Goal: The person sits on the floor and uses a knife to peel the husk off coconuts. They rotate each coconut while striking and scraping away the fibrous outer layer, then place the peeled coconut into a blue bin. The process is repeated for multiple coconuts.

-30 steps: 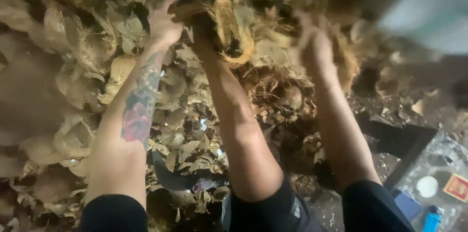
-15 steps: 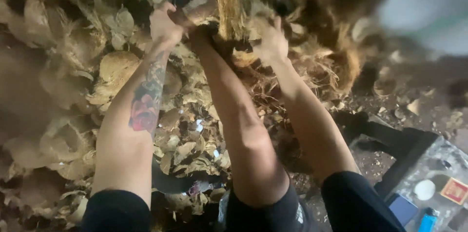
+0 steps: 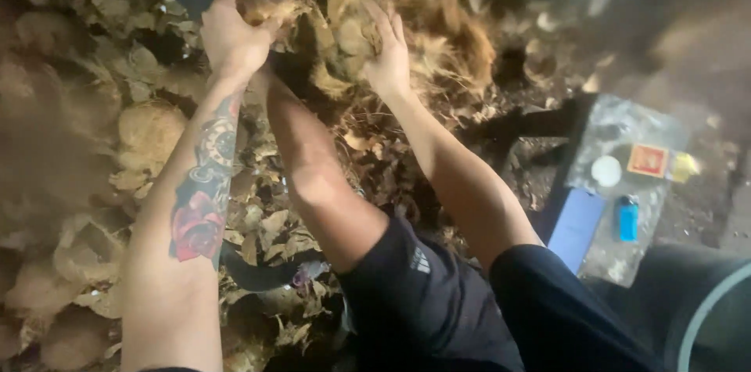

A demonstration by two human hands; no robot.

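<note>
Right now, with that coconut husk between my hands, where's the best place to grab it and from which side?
Probably by the thick fibrous flaps on either side, one per hand, much as now: left hand on the left flap, right hand on the right. The coconut husk looks split and frayed, so its loose edges offer purchase, while the rounded middle would likely slip.

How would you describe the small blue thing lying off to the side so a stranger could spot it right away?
Look right of the person's legs to the clear plastic sheet on the dark ground. On it, below a white round lid and an orange-red square packet, lies the small blue lighter. It is the only bright blue upright oblong there, brighter than the paler blue flat card beside it.
</note>
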